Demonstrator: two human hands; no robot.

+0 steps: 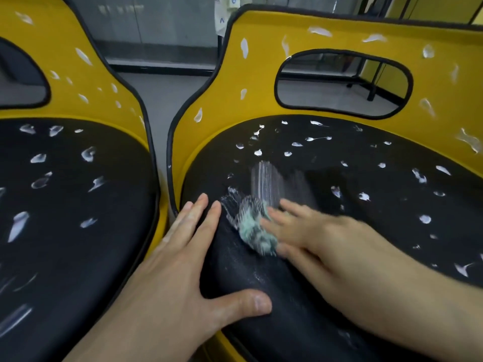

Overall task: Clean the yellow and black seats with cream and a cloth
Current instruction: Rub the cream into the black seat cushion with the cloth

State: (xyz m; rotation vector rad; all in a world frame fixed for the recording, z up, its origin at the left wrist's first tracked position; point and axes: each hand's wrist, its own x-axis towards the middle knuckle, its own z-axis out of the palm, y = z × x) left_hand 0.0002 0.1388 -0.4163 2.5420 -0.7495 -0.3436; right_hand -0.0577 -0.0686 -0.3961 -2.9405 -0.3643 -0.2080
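The greenish cloth (pixel 257 232) is on the front-left of the right seat (pixel 366 178)'s black cushion. My right hand (pixel 321 239) presses it with fingers laid flat, bit blurry though. Streaked cream (pixel 266 178) is just above it. My left hand (pixel 180 270) lies spread flat on that cushion's left edge, gripping nothing. The left seat (pixel 78 205) is dotted with blobs too.
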